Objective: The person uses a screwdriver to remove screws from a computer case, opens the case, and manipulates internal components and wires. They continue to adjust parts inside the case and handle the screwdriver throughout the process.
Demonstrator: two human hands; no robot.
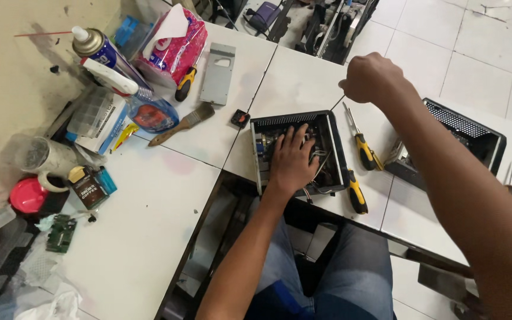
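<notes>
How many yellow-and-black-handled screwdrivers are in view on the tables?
3: one beside the tissue pack, one right of the open black case, one at that case's near right corner. Others may be hidden in the clutter.

White worktop [149, 237] panels meet at a corner beside a stained beige wall [7, 89]. Beyond lies a floor [475, 47] of pale square tiles, evenly lit.
</notes>
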